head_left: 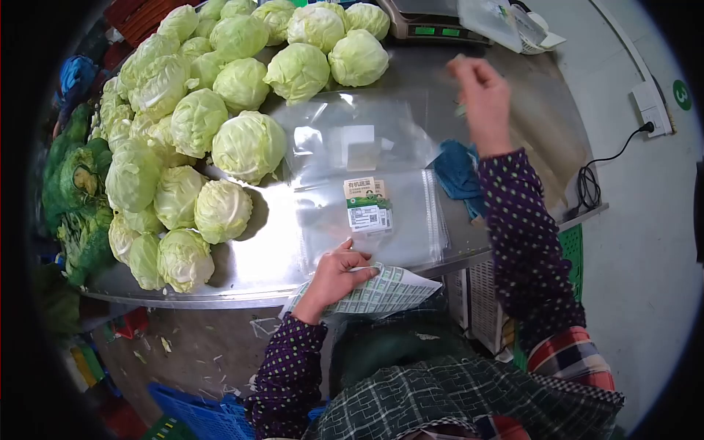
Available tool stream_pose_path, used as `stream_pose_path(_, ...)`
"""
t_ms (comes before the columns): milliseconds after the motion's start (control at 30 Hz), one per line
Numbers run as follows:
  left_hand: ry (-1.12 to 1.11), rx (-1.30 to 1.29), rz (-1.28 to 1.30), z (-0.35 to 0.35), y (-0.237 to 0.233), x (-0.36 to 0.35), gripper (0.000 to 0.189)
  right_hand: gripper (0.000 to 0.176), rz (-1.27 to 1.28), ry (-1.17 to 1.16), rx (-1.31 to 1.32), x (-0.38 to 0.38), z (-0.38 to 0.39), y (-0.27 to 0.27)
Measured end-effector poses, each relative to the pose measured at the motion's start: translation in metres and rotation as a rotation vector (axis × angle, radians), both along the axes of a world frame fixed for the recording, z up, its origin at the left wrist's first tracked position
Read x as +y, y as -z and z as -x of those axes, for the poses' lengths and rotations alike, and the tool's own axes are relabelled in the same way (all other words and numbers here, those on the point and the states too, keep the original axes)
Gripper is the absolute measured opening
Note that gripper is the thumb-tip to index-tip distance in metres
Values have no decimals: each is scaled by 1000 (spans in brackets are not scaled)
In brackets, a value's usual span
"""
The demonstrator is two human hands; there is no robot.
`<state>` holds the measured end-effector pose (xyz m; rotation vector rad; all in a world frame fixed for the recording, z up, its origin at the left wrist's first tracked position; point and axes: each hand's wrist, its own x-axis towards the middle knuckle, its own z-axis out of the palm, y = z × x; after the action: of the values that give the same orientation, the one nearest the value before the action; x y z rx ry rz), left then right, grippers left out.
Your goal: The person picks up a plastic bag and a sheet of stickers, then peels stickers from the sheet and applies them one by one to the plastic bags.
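My left hand [341, 275] is closed on a sheet of small green-and-white stickers [392, 292], at the table's front edge. Just beyond its fingertips, a stack of clear plastic bags [411, 213] lies flat, with a printed label [369, 205] showing on top. My right hand [484, 103] is raised over the right part of the table, fingers pinched together. A small pale green bit shows by its fingers, too blurred to name. Below that hand lies a crumpled blue cloth [458, 176], beside the bags.
Many pale green cabbages [249, 147] are heaped on the left of the metal table [268, 257]. A weighing scale [433, 26] stands at the back, with a white basket [534, 37] to its right. Blue crates [198, 411] sit on the floor below.
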<state>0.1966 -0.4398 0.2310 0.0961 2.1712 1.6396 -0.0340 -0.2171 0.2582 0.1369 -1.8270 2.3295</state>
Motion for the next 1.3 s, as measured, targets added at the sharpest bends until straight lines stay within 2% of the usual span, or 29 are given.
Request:
stream_pose_path(67,-50,4,-43,1,3,2,12,21,-514,-383,-248,-20,-45,-66)
stream_pose_path(133,-46,16,-42,5,5,3,12,22,-597,-548,-298,-24,-84,3)
stream_pose_path(167,-39,19,-30,4,6,2,12,22,-599,-555,-309,-26,-91,21)
stream_pose_path(200,-28,13,-32,4,6,1,13,27,-709,-458,-227,-28,-93,34)
stream_pose_path(233,-32,9,-31,4,5,1,13,33,-813,-358,-142,-31,-94,38)
stream_pose_path(267,-50,8,-32,5,4,2,13,33,-810,-360,-145,-28,-88,37)
stream_pose_path(333,-45,1,-29,3,3,2,13,44,-1328,-233,97,-16,-78,31)
stream_pose_path(367,-49,-4,-30,3,5,2,13,44,-1328,-227,93,-12,-83,29)
stream_pose_path(433,-81,0,-41,6,6,1,12,53,-1426,-373,249,-8,-96,23)
stream_pose_path(467,-80,7,-58,7,5,1,12,43,-1523,-455,251,-17,-116,17)
stream_pose_path(500,-61,8,-70,7,3,0,11,43,-1525,-445,236,-13,-127,20)
stream_pose_path(567,7,21,-125,4,-20,3,11,28,-1201,-588,213,-12,-127,31)
stream_pose_path(600,74,15,-182,-2,-29,6,11,28,-1194,-600,207,-11,-128,34)
stream_pose_path(667,90,8,-176,1,-35,7,9,14,-976,-602,130,-10,-123,37)
stream_pose_path(700,103,26,-177,6,-36,7,9,14,-973,-598,138,-10,-113,36)
stream_pose_path(733,-14,-80,-184,6,-28,7,10,14,-986,-625,175,-7,-104,35)
stream_pose_path(767,-8,-81,-188,7,-16,6,10,13,-1001,-652,207,-4,-93,35)
stream_pose_path(833,8,44,8,8,4,5,12,8,-808,-216,218,-11,-31,-18)
stream_pose_path(867,-7,-10,-19,7,0,7,13,8,-805,-216,218,-12,-33,-18)
stream_pose_path(900,-2,-14,-14,3,-1,8,13,10,-699,-270,122,-12,-41,-17)
stream_pose_path(1000,-38,-27,-30,6,4,8,14,29,-400,-428,-99,-19,-53,-24)
stream_pose_path(1067,-41,-31,-43,7,3,8,13,43,-526,-403,-179,-25,-90,45)
stream_pose_path(1100,-42,-33,-42,7,3,6,12,43,-522,-409,-186,-23,-90,45)
stream_pose_path(1167,-59,-43,-44,7,4,4,12,53,-1011,-223,44,-12,-80,39)
stream_pose_path(1200,-53,-50,-53,5,3,4,11,56,-1068,-217,155,-2,-72,45)
stream_pose_path(1233,-37,-52,-55,5,3,3,11,56,-1070,-204,144,-1,-79,39)
stream_pose_path(1300,-67,-58,-117,8,4,0,11,53,-1304,-443,489,-7,-97,19)
